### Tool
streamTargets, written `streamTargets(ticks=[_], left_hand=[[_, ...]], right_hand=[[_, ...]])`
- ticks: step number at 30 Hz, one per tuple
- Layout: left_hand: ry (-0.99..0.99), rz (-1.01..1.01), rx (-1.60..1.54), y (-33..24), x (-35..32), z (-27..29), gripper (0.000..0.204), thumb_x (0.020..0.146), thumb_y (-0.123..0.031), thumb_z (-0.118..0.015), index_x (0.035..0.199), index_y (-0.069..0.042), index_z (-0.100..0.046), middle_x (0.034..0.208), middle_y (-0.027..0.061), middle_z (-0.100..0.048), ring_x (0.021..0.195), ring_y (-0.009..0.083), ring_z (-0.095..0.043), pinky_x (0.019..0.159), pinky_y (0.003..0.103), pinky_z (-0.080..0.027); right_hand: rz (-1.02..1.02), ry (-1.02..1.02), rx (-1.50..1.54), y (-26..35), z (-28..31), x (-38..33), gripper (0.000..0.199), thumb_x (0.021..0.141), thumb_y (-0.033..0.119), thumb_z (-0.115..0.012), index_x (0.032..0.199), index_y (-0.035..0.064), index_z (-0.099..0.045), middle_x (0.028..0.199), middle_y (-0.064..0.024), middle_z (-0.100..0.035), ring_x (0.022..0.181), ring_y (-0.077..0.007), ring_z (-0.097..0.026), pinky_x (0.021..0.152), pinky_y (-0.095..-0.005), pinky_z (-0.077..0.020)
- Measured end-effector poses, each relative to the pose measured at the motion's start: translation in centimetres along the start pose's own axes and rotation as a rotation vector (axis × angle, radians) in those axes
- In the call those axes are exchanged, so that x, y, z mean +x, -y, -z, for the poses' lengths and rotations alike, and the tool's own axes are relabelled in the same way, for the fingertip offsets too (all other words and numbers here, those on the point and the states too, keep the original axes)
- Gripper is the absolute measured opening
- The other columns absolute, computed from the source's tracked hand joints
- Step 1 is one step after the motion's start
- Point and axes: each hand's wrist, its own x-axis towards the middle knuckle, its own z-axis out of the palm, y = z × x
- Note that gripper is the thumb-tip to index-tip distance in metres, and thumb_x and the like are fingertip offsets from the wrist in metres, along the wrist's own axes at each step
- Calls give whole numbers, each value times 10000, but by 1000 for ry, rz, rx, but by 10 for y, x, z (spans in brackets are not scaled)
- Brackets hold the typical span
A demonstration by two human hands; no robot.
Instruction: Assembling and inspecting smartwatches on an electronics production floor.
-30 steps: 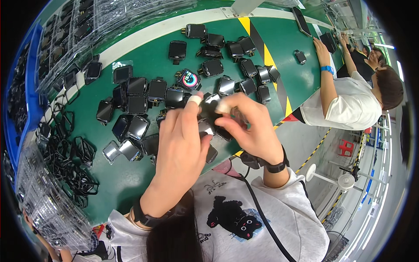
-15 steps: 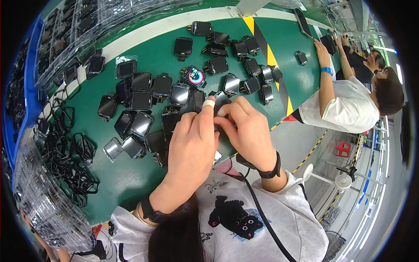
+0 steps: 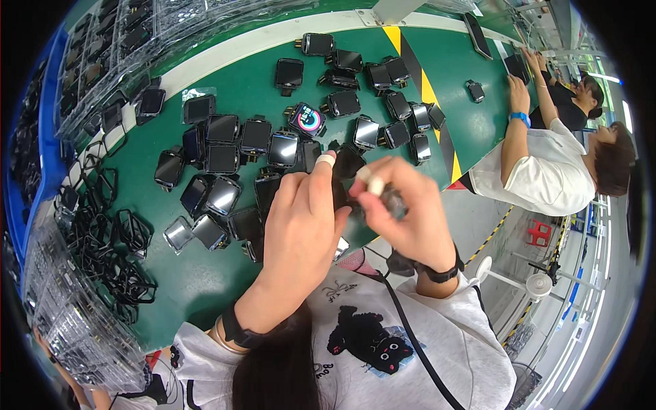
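My left hand [image 3: 301,236], a white finger cot on its index finger, is closed around a dark watch screen module [image 3: 348,162] at the near side of the spread. Its fingers cover much of that module. Just right of it, my right hand [image 3: 415,220] is smeared by motion, pale cots on its fingertips. Thumb and fingers there are drawn together, and a faint translucent patch shows under them that I cannot make out. Beyond my hands one watch [image 3: 307,119] has a lit, colourful dial. Dark-screened watch modules [image 3: 256,135] lie around it.
Black frames [image 3: 126,236] are heaped at the left, beside stacked clear trays [image 3: 82,328]. More filled trays stand at the far left near a blue bin [image 3: 24,198]. Yellow-black tape [image 3: 429,96] crosses the green table [image 3: 451,75]. A person in white [image 3: 553,164] works at the right.
My right hand has moved right, away from the module, and turned, its fingers now blurred. My left hand stays almost in place. The co-worker's arm at the right has shifted slightly.
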Motion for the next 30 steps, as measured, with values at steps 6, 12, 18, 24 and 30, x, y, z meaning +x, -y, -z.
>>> streamTargets(ticks=[6,12,18,24,30], left_hand=[[-56,8,101,10,26,14,597,692,62,-703,1234,12,-460,1004,145,-606,911,330,-548,777,415,-454],[10,29,148,15,31,18,551,685,54,-678,1191,56,-460,860,162,-592,863,305,-525,735,386,-451],[64,25,109,18,34,20,583,669,48,-696,1196,54,-446,860,166,-593,859,313,-523,749,394,-445],[56,86,2,19,40,22,606,657,16,-733,1187,57,-442,898,181,-586,891,337,-522,770,412,-442],[-50,121,-47,20,61,35,565,670,14,-736,1167,22,-467,941,177,-589,882,338,-545,774,416,-453]], right_hand=[[153,-68,-421,-14,-1,51,96,795,37,-651,846,-3,-580,794,-99,-602,654,-234,-605,578,-302,-468],[133,64,-499,-18,-14,70,128,780,99,-674,795,-9,-607,762,-131,-582,648,-334,-562,563,-391,-427],[110,200,-231,-16,-1,68,115,765,38,-646,762,-25,-550,768,-129,-573,632,-250,-578,553,-344,-429],[45,220,46,-12,14,76,112,751,-18,-587,797,13,-489,786,-29,-577,671,-103,-515,571,-249,-420],[171,64,-355,-15,35,113,117,877,94,-604,936,-7,-615,706,-39,-567,610,-85,-468,563,-238,-400]])
